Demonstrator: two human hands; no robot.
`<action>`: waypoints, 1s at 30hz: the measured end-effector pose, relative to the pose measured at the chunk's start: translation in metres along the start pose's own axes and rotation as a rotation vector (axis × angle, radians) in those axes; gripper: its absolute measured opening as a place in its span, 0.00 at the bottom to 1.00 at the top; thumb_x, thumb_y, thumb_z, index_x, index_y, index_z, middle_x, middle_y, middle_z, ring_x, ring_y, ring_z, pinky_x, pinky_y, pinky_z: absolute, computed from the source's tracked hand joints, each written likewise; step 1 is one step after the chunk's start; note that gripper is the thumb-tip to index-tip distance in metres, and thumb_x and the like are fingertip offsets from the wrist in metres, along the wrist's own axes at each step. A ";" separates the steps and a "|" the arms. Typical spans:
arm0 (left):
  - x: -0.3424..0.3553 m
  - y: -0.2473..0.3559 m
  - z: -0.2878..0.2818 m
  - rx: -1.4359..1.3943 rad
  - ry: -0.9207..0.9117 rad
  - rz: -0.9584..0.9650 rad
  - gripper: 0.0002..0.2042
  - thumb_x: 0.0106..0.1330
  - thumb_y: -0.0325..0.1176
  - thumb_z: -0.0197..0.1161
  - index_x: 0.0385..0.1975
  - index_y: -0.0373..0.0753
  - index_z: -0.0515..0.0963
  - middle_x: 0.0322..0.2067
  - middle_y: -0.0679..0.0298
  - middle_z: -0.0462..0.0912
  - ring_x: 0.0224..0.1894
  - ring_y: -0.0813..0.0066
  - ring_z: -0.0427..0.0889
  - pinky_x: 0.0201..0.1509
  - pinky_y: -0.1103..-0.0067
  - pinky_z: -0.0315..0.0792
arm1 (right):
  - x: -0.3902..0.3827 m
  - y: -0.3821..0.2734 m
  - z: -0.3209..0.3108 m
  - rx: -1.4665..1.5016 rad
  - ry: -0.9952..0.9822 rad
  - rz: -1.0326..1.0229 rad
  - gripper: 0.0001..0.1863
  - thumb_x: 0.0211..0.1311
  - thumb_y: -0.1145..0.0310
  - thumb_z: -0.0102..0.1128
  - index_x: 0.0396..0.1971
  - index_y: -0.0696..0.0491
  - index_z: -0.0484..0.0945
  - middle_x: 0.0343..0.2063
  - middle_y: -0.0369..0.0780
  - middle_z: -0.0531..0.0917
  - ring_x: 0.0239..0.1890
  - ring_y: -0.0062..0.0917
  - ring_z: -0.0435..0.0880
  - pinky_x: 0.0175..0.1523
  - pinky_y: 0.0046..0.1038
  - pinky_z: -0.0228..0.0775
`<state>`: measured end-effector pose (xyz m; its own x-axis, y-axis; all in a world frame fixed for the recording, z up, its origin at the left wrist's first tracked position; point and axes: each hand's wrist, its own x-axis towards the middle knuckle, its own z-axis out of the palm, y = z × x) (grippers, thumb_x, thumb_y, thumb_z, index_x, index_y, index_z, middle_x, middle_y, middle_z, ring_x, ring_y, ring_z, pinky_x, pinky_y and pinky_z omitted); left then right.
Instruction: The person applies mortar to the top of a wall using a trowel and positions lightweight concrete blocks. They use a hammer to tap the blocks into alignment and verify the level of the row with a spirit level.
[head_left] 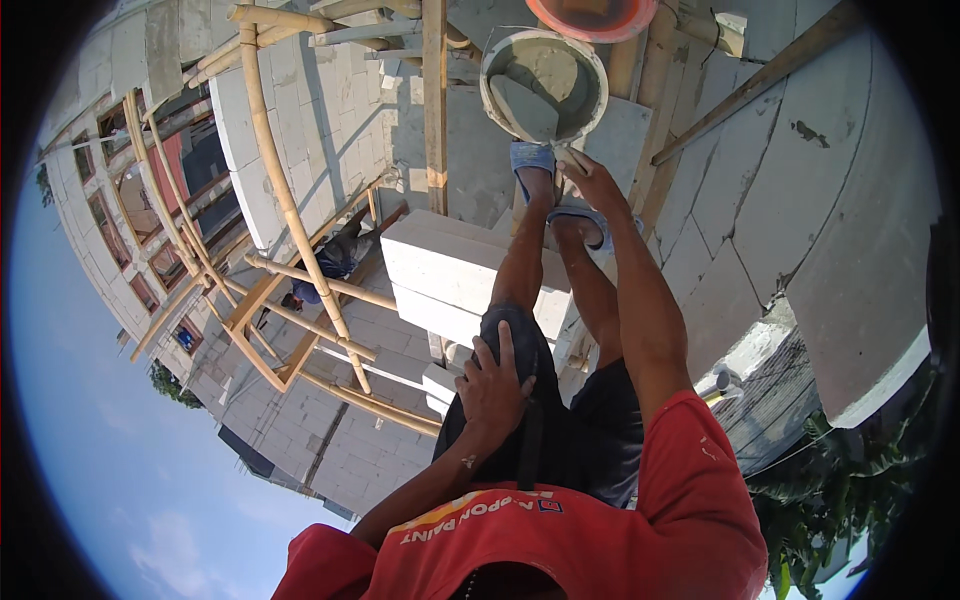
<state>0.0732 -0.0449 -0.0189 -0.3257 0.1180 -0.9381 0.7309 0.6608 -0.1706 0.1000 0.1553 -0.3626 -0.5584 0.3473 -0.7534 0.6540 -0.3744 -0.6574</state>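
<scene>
My right hand [597, 188] is closed around the handle of a trowel [525, 108]. Its wide grey blade dips into a round bucket [602, 104] with a mortar-smeared rim. Wet grey mortar [560, 66] lies inside the bucket. Fingers apart, my left hand [492, 385] rests on my bent left knee and holds nothing. Just in front of the bucket are my feet in blue sandals [533, 156].
An orange-red basin [645, 20] stands beyond the bucket. White blocks [440, 258] are stacked left of my legs. Bamboo scaffolding [275, 150] rises at the left, where another person [340, 255] is lower down. A block wall [790, 170] runs along the right.
</scene>
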 end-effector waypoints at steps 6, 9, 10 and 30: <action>-0.016 -0.004 -0.011 -0.050 0.080 -0.011 0.51 0.61 0.55 0.68 0.77 0.45 0.42 0.67 0.37 0.59 0.55 0.39 0.76 0.54 0.50 0.74 | -0.107 -0.056 -0.004 0.119 -0.110 0.108 0.37 0.64 0.43 0.63 0.67 0.48 0.71 0.46 0.44 0.85 0.40 0.24 0.82 0.51 0.31 0.75; -0.026 -0.005 -0.025 -0.108 0.148 0.094 0.52 0.60 0.56 0.69 0.77 0.46 0.43 0.66 0.37 0.60 0.54 0.38 0.77 0.52 0.49 0.74 | -0.172 -0.067 -0.003 0.170 -0.052 0.089 0.39 0.60 0.39 0.64 0.68 0.44 0.71 0.46 0.43 0.84 0.47 0.27 0.82 0.56 0.31 0.72; -0.029 -0.011 -0.032 -0.150 0.152 0.096 0.52 0.59 0.57 0.69 0.77 0.46 0.43 0.66 0.37 0.60 0.54 0.38 0.77 0.51 0.49 0.75 | -0.201 -0.098 -0.001 0.217 -0.087 0.089 0.39 0.58 0.38 0.65 0.66 0.44 0.74 0.44 0.40 0.84 0.46 0.24 0.82 0.54 0.29 0.72; 0.059 -0.195 0.053 -0.538 0.216 0.322 0.38 0.69 0.55 0.59 0.63 0.23 0.67 0.58 0.32 0.74 0.63 0.41 0.74 0.65 0.62 0.69 | -0.387 -0.445 -0.292 0.273 0.868 -0.414 0.29 0.70 0.52 0.58 0.61 0.58 0.75 0.27 0.37 0.77 0.24 0.16 0.76 0.28 0.22 0.70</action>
<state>-0.0566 -0.2061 -0.0571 -0.2952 0.4804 -0.8259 0.4282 0.8392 0.3352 0.1741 0.4385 0.2261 -0.0783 0.9620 -0.2616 0.2919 -0.2288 -0.9287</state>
